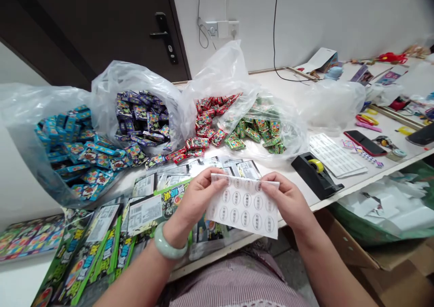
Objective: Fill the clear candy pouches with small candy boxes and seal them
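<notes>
A white sticker sheet (244,207) printed with round labels hangs in front of me, held at its top edge by both hands. My left hand (197,198), with a pale green bangle on the wrist, pinches the top left corner. My right hand (285,200) pinches the top right corner. Under the hands lie flat green packets (145,214) with white barcode labels, spread over the white table (352,180).
Clear plastic bags at the back hold small boxes: blue (77,148), purple (142,117), red (206,121) and green (261,133). To the right sit a black tape dispenser (315,173), more label sheets (334,155) and a phone (365,143). A cardboard box (383,252) stands below the table's edge.
</notes>
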Motion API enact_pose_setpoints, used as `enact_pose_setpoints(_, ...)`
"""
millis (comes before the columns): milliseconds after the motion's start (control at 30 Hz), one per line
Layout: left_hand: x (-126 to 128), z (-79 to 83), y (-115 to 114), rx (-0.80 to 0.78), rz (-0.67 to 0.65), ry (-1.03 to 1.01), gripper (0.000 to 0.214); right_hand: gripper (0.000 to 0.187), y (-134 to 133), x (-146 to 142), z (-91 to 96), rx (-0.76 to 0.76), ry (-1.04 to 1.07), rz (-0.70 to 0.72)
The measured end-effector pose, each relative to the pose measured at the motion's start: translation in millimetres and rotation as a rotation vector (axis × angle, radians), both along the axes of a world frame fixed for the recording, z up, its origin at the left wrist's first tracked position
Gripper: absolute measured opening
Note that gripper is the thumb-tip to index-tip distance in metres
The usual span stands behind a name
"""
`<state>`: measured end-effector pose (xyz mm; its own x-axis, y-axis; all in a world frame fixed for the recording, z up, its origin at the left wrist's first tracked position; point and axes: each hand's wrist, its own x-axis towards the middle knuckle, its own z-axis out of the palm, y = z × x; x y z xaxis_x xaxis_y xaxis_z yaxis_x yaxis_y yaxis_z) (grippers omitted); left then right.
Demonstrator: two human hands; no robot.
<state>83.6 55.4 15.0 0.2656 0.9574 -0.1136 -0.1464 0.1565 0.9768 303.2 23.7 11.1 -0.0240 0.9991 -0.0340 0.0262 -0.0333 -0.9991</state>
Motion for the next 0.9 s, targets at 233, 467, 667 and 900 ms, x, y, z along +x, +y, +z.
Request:
enact_pose_setpoints(233, 2.8, 1.3, -7.6, -0.033, 0.14, -0.055, 0.016, 0.022, -5.6, -10.3, 2.4, 0.088, -0.065, -0.067)
enact_pose_setpoints(467, 2.9, -2.4, -10.3, 0.009, 0.166, -0.008, 0.016, 0.024, -9.3, -6.5, 3.8, 0.171, -0.129, -0.086)
enact_pose_setpoints(667, 0.8, 2.8, -14.2, 0.089, 0.154, 0.089, 0.01, 0.02, -9.1, -5.5, -1.2, 0.178, -0.08, -0.09)
enact_pose_setpoints(900, -1.3, 10.0, -17.3, 0.341, 0.068, 0.233, 0.006, 0.015, 5.3, 3.7, 18.9, 0.146, -0.337, 0.245)
